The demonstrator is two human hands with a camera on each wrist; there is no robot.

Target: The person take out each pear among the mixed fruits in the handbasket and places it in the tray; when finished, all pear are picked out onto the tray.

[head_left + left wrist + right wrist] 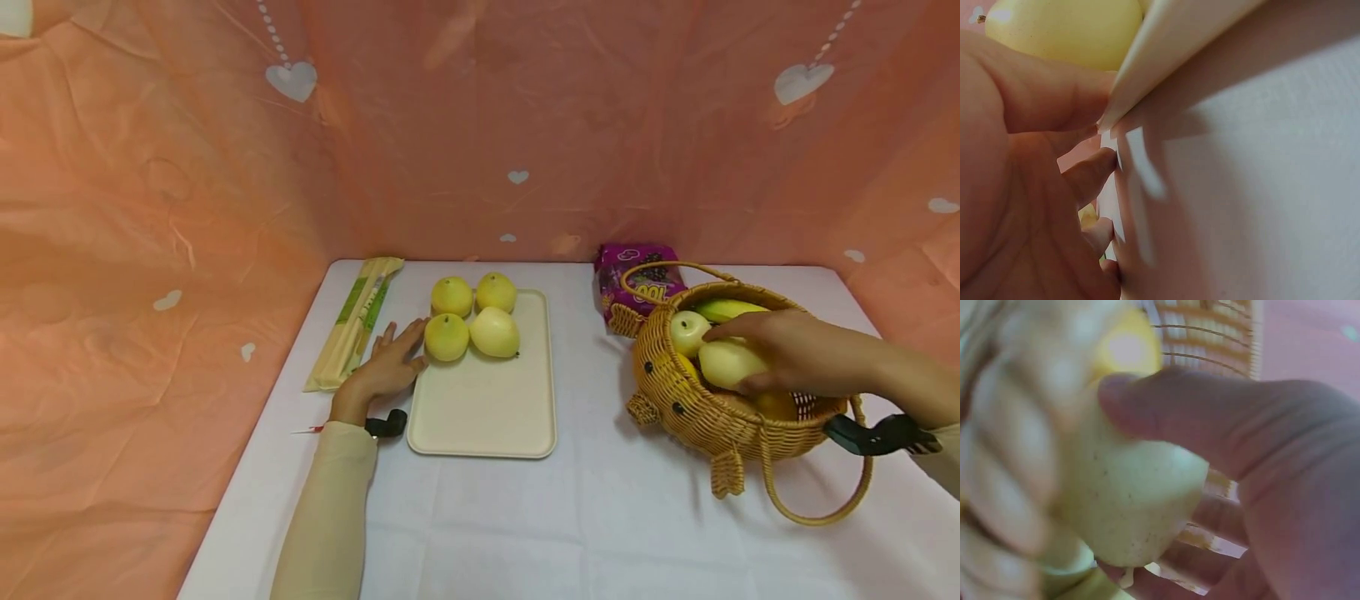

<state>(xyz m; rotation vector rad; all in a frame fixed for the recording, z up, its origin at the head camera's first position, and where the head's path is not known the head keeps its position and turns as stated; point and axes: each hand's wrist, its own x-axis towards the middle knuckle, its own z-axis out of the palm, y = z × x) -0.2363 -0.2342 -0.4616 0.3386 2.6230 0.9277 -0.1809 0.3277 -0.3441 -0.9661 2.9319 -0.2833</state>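
Inside the wicker basket (678, 383) at the right, my right hand (806, 354) grips a pale yellow-green pear (729, 363). The right wrist view shows the thumb across this speckled pear (1141, 494), its stem downward and other fingers behind it. A pale green round fruit (688, 333) and a banana (726, 311) lie beside it in the basket. My left hand (386, 364) rests at the left edge of the cream tray (483, 417), fingers extended, the thumb at its rim in the left wrist view. Several yellow pears (446, 337) sit grouped at the tray's far end.
A purple snack bag (637, 279) lies behind the basket. To the left of the tray is a long beige-and-green packet (354, 325). One basket handle (817, 521) hangs down in front. A pink-orange curtain (480, 167) closes off the back of the white table (480, 533).
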